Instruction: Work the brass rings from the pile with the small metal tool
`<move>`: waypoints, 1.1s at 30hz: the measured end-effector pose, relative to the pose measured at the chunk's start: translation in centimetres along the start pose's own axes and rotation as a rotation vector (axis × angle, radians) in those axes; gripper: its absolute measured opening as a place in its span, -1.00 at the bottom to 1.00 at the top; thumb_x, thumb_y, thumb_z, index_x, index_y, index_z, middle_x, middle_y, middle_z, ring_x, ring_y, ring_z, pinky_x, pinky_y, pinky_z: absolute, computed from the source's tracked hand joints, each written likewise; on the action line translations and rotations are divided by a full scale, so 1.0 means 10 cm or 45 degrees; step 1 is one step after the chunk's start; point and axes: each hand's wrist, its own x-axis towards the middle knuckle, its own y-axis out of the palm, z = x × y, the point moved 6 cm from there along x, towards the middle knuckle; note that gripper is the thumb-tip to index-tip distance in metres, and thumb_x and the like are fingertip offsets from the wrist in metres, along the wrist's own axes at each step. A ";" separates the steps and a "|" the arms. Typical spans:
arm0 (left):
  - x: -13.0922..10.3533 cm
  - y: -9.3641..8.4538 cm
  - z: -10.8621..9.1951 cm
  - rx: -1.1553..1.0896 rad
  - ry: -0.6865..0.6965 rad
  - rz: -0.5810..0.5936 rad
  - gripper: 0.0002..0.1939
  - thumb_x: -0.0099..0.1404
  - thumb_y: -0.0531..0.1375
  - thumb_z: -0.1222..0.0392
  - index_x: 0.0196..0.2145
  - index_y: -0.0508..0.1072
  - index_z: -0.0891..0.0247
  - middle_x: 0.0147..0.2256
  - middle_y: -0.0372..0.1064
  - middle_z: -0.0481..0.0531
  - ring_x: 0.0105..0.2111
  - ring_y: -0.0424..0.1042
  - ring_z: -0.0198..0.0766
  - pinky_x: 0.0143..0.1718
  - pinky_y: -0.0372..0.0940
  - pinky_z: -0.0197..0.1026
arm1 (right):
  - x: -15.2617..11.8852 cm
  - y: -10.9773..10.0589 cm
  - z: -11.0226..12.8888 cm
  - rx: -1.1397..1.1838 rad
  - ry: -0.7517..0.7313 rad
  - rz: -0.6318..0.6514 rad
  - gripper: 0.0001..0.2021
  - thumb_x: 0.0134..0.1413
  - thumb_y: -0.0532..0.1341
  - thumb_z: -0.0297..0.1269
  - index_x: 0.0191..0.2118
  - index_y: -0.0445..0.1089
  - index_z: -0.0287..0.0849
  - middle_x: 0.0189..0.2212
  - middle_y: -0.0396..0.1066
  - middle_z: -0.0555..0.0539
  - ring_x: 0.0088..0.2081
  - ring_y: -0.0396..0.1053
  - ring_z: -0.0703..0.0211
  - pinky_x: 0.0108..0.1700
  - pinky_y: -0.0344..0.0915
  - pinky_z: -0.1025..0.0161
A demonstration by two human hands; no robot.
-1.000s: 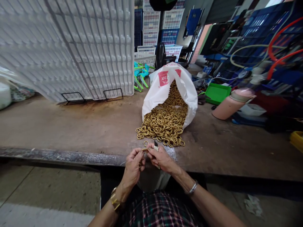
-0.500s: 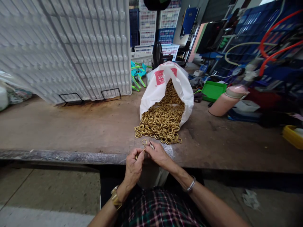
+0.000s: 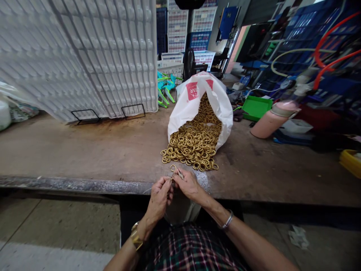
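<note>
At the table's front edge my left hand [image 3: 160,195] is closed, its fingertips pinching a small brass-coloured ring, mostly hidden. My right hand [image 3: 188,183] meets it fingertip to fingertip and is closed around a small pointed metal tool [image 3: 180,174]. Just beyond my fingers one loose ring [image 3: 173,168] lies on the table. Behind it a heap of brass-coloured rings [image 3: 191,145] spills from the mouth of a white plastic bag [image 3: 183,109] with red print.
Large ribbed white panels [image 3: 113,56] stand on black wire supports at the left. To the right are a green tray [image 3: 256,108], a pink bottle [image 3: 272,122] and a yellow container [image 3: 350,162]. Stacked crates [image 3: 203,19] rise behind the table [image 3: 70,150].
My left hand has turned slightly, and the ring and thin line seen at its fingers before are now mostly hidden. The view has shifted slightly.
</note>
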 end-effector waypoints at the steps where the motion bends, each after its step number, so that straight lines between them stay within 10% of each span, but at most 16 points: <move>1: 0.00 0.00 0.00 -0.013 -0.005 0.010 -0.69 0.12 0.14 -0.07 -0.45 0.27 0.26 -0.60 0.16 -0.17 -0.69 0.08 -0.52 -0.73 -0.11 -0.45 | 0.00 0.01 0.00 0.000 -0.015 0.006 -0.81 0.03 0.00 -0.30 -0.56 0.18 -0.17 -0.68 0.15 0.12 -0.59 0.11 0.35 -0.51 0.04 0.39; 16: 0.01 -0.01 0.11 -0.381 -0.068 0.142 -0.76 0.13 0.19 0.07 -0.45 0.25 0.28 -0.58 0.17 -0.15 -0.67 0.13 -0.52 -0.73 -0.08 -0.46 | 0.01 0.08 -0.03 0.066 -0.030 0.052 -0.79 0.06 -0.03 -0.31 -0.54 0.19 -0.16 -0.67 0.19 0.09 -0.59 0.17 0.33 -0.50 0.09 0.39; 23: 0.03 -0.08 0.06 -0.585 -0.103 0.063 -0.69 0.05 0.25 0.03 -0.47 0.24 0.29 -0.58 0.21 -0.12 -0.67 0.16 -0.50 -0.73 -0.05 -0.45 | 0.19 -0.15 -0.13 -0.645 -0.056 -0.200 -0.85 0.08 0.01 -0.35 -0.30 0.31 -0.18 -0.47 0.38 -0.04 -0.44 0.29 0.23 -0.37 0.09 0.34; 33: 0.05 -0.13 0.02 -0.732 -0.149 0.100 -0.80 0.04 0.24 0.22 -0.36 0.31 0.30 -0.52 0.33 -0.05 -0.68 0.16 -0.51 -0.75 -0.04 -0.47 | 0.32 0.02 -0.11 -1.061 -0.018 -0.107 -0.77 0.09 0.07 -0.22 -0.13 0.22 -0.17 -0.19 0.34 -0.15 -0.21 0.31 0.10 -0.27 0.11 0.28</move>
